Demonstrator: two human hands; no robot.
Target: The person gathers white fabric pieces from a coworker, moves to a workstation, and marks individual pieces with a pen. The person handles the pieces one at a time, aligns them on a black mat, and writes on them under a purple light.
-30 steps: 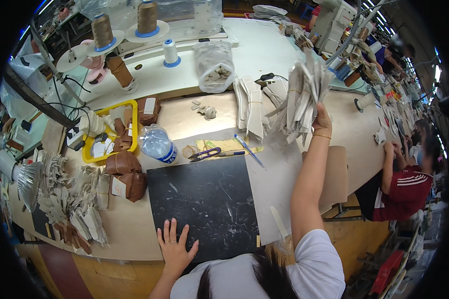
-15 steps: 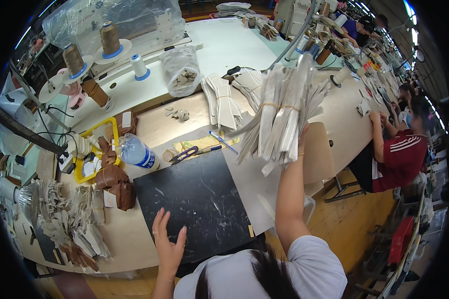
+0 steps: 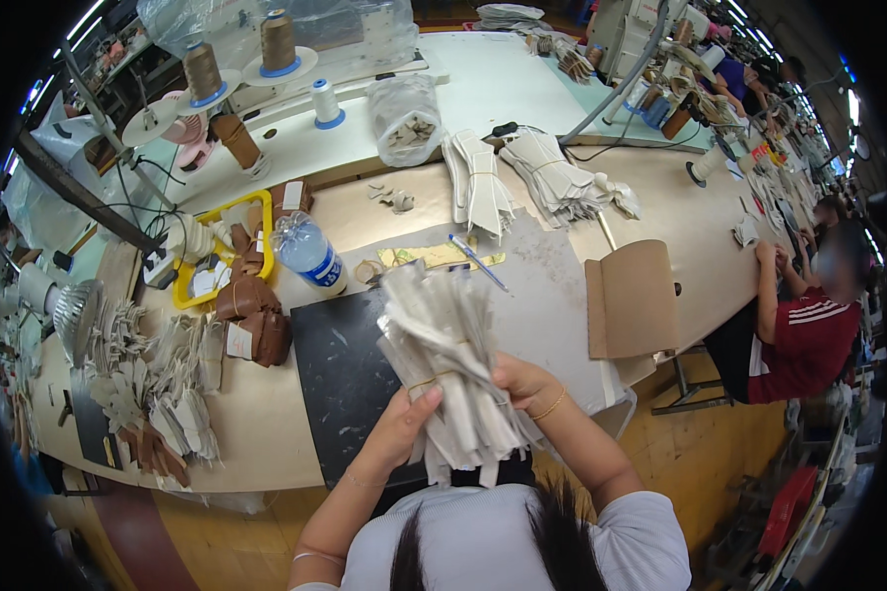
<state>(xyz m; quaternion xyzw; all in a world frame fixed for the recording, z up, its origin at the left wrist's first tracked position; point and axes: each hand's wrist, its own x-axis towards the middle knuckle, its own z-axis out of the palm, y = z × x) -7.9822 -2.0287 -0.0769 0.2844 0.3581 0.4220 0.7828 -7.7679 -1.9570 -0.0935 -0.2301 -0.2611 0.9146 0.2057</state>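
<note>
Between my two hands is a thick bundle of off-white strips point(image 3: 448, 345), tied with a rubber band. My left hand point(image 3: 402, 426) grips its left side, thumb laid near the band. On the other side my right hand point(image 3: 524, 382) is closed round the bundle, its fingers partly hidden by the strips. The bundle hangs over the right part of a black board point(image 3: 337, 369) with a scuffed surface. Just beyond it lie a blue pen point(image 3: 478, 262) and a yellow patterned strip point(image 3: 414, 254).
Two pale bundles point(image 3: 478, 182) lie beyond the pen. To the left stand a water bottle point(image 3: 308, 258), a yellow basket point(image 3: 268, 231), brown wrapped bundles point(image 3: 256, 330) and piled pale pieces point(image 3: 172, 374). A brown folded board point(image 3: 633, 300) is at right; a person in red point(image 3: 808, 340) sits beyond.
My right hand has brought the strip bundle from the upper right down in front of me. My left hand has left the black board and taken hold of the bundle. The view has shifted.
</note>
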